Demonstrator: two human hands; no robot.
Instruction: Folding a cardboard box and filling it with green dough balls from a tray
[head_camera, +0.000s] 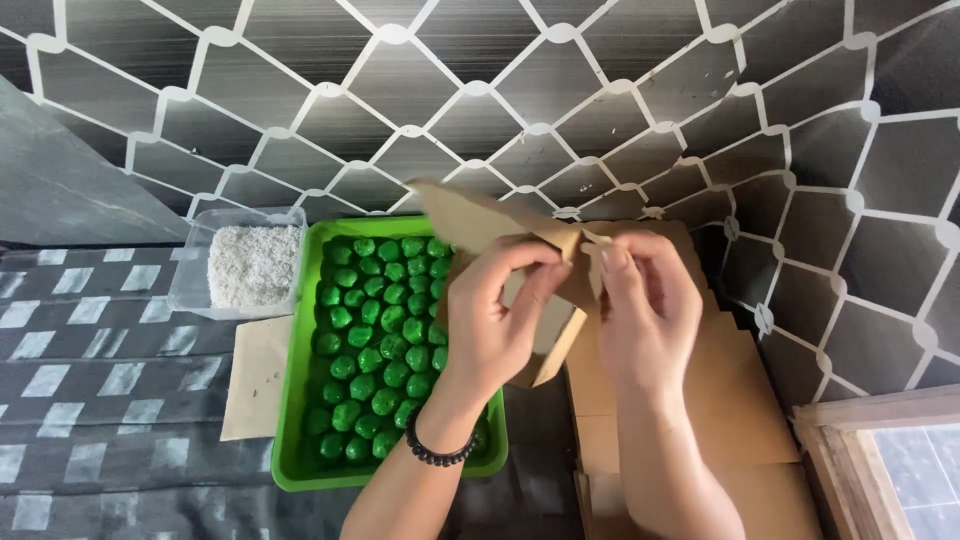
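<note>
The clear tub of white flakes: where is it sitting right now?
In the head view, the clear tub sits at left, against the wall, touching the top-left corner of the green tray of green balls.

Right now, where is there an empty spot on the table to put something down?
The patterned cloth is bare left of the green tray and the brown paper sheet, below the clear tub of white flakes. The right side is crowded: flat cardboard pieces are stacked there, and both hands, left hand and right hand, fold a cardboard box above the tray of green balls.
</note>
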